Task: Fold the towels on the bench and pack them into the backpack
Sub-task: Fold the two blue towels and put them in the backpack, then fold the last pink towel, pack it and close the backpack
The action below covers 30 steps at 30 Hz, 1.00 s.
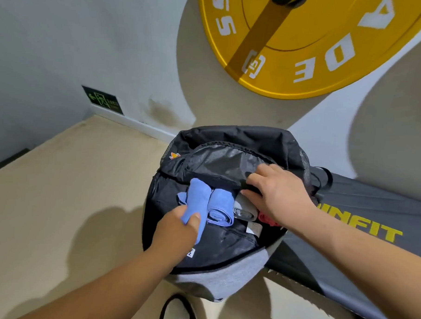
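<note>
While the left hand point(177, 228) pinched a rolled blue towel point(198, 195) between thumb and curled fingers, the towel's far end was already inside the open backpack point(223, 278), which stood at the end of the black surface point(371, 207). The right hand point(275, 193) gripped the upper lip of the opening, fingers curled over the fabric, holding the mouth wide. Inside lay 3 other pieces: a second blue roll point(220, 208) touching the held one, a grey roll point(244, 208) beside that, and a red cloth point(266, 218) partly hidden under the right wrist. Done well, the roll would probably go down parallel to its neighbour, kept tight so it could not unroll, with the mouth held apart until it seated.
</note>
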Tool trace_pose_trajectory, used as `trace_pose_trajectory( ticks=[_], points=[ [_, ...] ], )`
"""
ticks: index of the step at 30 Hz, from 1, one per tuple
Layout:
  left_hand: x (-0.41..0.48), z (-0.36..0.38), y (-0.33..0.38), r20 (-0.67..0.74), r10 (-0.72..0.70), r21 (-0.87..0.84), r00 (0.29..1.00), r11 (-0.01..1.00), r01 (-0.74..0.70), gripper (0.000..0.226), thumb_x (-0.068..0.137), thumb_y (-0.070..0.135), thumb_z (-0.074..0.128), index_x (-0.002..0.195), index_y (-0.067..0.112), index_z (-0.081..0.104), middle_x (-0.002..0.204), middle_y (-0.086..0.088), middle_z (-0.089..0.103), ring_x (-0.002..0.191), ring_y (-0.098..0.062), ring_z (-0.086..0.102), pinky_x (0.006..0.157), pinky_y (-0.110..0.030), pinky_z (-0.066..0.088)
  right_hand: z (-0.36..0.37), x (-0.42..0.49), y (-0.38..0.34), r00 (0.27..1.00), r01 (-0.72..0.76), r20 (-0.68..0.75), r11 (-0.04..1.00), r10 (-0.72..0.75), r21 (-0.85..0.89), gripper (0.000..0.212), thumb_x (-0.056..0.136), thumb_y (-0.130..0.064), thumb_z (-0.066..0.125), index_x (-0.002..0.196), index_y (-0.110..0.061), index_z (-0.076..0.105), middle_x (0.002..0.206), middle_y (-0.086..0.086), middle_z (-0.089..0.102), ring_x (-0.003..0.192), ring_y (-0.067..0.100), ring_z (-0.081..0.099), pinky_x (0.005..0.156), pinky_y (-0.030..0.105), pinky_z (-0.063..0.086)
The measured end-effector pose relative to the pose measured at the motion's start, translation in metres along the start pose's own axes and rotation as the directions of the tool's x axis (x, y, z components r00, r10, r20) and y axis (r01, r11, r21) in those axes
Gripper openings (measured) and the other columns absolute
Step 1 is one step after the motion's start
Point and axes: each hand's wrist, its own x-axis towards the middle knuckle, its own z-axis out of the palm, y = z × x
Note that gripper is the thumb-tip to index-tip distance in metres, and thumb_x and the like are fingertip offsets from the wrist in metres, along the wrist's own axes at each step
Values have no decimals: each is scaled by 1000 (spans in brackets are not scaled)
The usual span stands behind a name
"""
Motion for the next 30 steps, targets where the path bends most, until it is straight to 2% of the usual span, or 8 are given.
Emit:
trace_pose_trajectory(
  ticks=[4, 10, 14, 17, 21, 25, 27, 30],
  points=[
    [-3, -8, -5, 52, 40, 21, 998, 999, -41, 26, 95, 39, 58, 120, 37, 63, 102, 12, 71, 93, -8, 67, 77, -25, 51, 1, 11, -2, 995, -52, -76, 993, 61, 110, 25, 92, -42, 64, 82, -19, 64, 82, -1, 57, 83, 28, 61, 56, 35, 46],
    [35, -28, 4, -13, 30, -112, 999, 993, -32, 15, 90, 36, 63, 96, 27, 74, 91, 7, 75, 85, -16, 68, 78, -30, 50, -20, 23, 2, 944, -217, -187, 936, 274, 277, 27, 96, -47, 60, 87, -22, 63, 89, -5, 56, 91, 22, 59, 58, 31, 45],
    [68, -13, 16, 124, -21, -267, 992, 962, 53, 26, 94, 32, 64, 79, 12, 63, 75, -9, 57, 71, -21, 54, 72, -35, 48, -14, 19, -3, 956, -241, -103, 937, 273, 253, 31, 95, -52, 58, 87, -23, 64, 90, -6, 56, 92, 22, 59, 63, 35, 49],
    [75, 8, 11, -35, 46, -166, 998, 985, -51, 36, 96, 26, 64, 77, -3, 56, 70, -7, 43, 65, -18, 40, 63, -30, 35, -8, 12, -3, 971, -219, -45, 946, 236, 238, 34, 95, -56, 54, 89, -24, 65, 88, -6, 55, 90, 21, 58, 64, 34, 49],
    [65, 11, 12, -116, 80, -89, 990, 992, -91, 32, 94, 27, 66, 91, -5, 66, 71, -9, 53, 65, -21, 47, 64, -29, 39, -13, 4, 3, 981, -196, 47, 952, 191, 235, 39, 95, -62, 46, 97, -30, 69, 91, -8, 55, 96, 19, 59, 68, 36, 53],
    [46, 1, 26, -212, 177, 127, 961, 980, -152, 20, 91, 22, 67, 107, 9, 69, 97, -11, 60, 95, -33, 61, 85, -34, 46, -30, -10, 10, 977, -203, 122, 927, 173, 315, 44, 96, -64, 41, 110, -33, 69, 101, -10, 58, 105, 15, 59, 79, 39, 55],
    [26, -3, 51, -175, 303, 217, 937, 940, -264, 20, 92, 17, 62, 111, 15, 68, 99, 0, 55, 96, -26, 60, 85, -31, 46, -40, -20, 16, 980, -192, 119, 929, 162, 317, 45, 96, -64, 40, 111, -32, 69, 104, -10, 60, 106, 14, 59, 82, 38, 55],
    [-15, 11, 102, 31, 425, 138, 904, 894, -425, 17, 93, 16, 60, 107, 22, 67, 86, 10, 56, 77, -10, 59, 75, -22, 46, -58, -41, 30, 971, -225, 143, 935, 191, 276, 52, 93, -68, 34, 104, -32, 70, 101, -9, 59, 103, 14, 59, 82, 39, 55]
  ],
)
